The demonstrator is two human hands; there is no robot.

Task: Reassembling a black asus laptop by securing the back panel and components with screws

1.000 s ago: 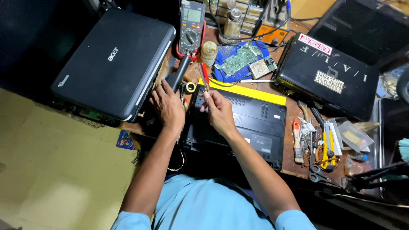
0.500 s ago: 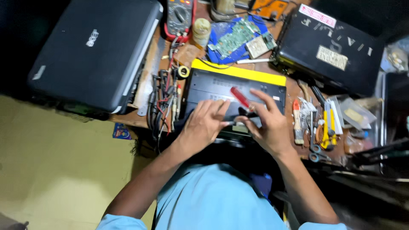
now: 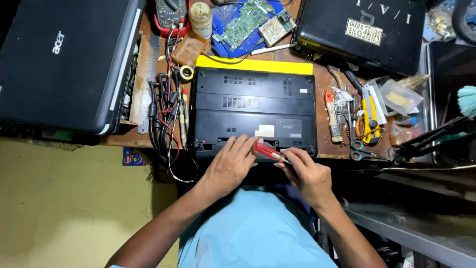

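Black plastic fills the middle of the wooden surface [image 3: 322, 82]: an upturned laptop [image 3: 254, 111] with a yellow far edge lies bottom-up, its near edge level with the surface's near edge. The left hand [image 3: 229, 166] rests on that near edge, fingers spread flat on the casing. The right hand [image 3: 307, 173] is just beside it, fingers closed around a red-handled screwdriver [image 3: 267, 152] that lies slanted between the two hands; its tip is hidden behind the right hand.

Open room is scant. To the left a tangle of red and black probe leads [image 3: 168, 114] crowds the laptop's side, then a larger closed laptop [image 3: 59, 64] overhangs the surface. To the right, a yellow knife, scissors [image 3: 364, 155] and small tools [image 3: 347, 116] lie near the casing.

At far right a clear plastic box [image 3: 396, 97] holds something pale, hard to make out. At the far edge a green circuit board [image 3: 243, 22] lies on blue cloth, a multimeter [image 3: 171, 12] is cut off by the frame, and a black case [image 3: 362, 32] sits far right.
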